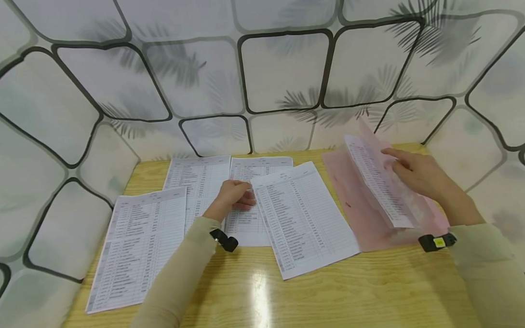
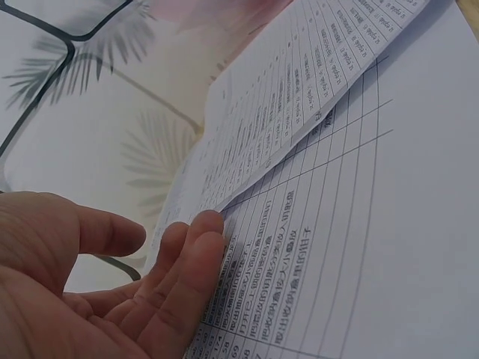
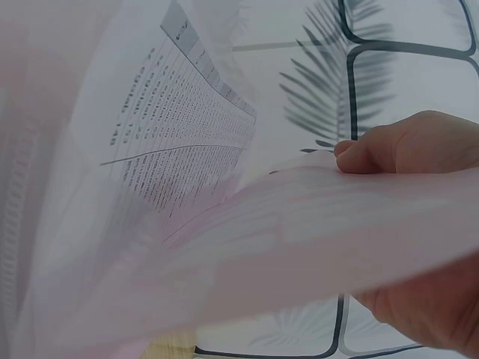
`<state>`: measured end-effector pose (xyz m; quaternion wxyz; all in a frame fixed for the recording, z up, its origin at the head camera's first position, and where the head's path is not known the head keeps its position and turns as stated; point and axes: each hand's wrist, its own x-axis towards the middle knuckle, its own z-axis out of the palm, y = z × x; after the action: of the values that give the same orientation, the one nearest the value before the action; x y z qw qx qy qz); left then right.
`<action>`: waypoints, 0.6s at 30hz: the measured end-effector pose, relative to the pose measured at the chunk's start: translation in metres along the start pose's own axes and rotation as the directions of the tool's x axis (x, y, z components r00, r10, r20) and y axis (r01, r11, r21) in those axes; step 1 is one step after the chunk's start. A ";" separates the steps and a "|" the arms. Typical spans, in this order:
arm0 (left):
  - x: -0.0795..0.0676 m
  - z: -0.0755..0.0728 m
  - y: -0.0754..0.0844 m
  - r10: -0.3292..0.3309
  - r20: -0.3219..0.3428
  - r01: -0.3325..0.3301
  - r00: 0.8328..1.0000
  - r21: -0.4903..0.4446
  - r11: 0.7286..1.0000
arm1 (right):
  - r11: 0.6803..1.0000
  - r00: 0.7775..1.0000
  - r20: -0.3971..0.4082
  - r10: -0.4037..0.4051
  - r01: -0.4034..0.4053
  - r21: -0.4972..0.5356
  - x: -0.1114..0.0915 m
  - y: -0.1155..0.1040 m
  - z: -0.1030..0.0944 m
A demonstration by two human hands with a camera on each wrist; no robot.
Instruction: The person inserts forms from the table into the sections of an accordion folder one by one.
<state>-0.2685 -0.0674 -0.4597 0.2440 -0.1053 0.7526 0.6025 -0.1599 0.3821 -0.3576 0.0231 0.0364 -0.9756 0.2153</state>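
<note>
My right hand [image 1: 415, 173] pinches the raised cover of a translucent pink folder [image 1: 346, 199]; in the right wrist view the thumb [image 3: 367, 153] is on one side and fingers show on the other. A printed sheet [image 1: 378, 184] stands tilted within the folder. My left hand [image 1: 235, 196] is above a printed sheet [image 1: 247, 232], beside the upper left corner of an angled printed sheet [image 1: 308, 220]. In the left wrist view its thumb is apart from the loosely bent fingers [image 2: 191, 277], which lie at the paper without pinching it.
Two more printed sheets, one at the front left [image 1: 139, 245] and one behind it [image 1: 198, 178], lie on the wooden table [image 1: 232, 290]. A patterned wall covering [image 1: 281, 71] rises behind the table and along both sides.
</note>
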 end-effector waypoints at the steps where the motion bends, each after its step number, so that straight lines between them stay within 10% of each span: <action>1: 0.000 0.001 0.000 -0.001 0.002 0.001 1.000 -0.007 1.000 | 1.000 1.000 0.000 0.000 0.000 0.000 0.000 0.000 0.000; 18: 0.002 0.012 -0.001 0.030 0.080 -0.035 0.996 0.056 0.998 | 1.000 1.000 0.008 0.000 0.000 -0.003 0.000 -0.001 0.000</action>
<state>-0.2666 -0.0554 -0.4630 0.2666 -0.0622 0.7610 0.5882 -0.1602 0.3812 -0.3570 0.0191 0.0371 -0.9760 0.2138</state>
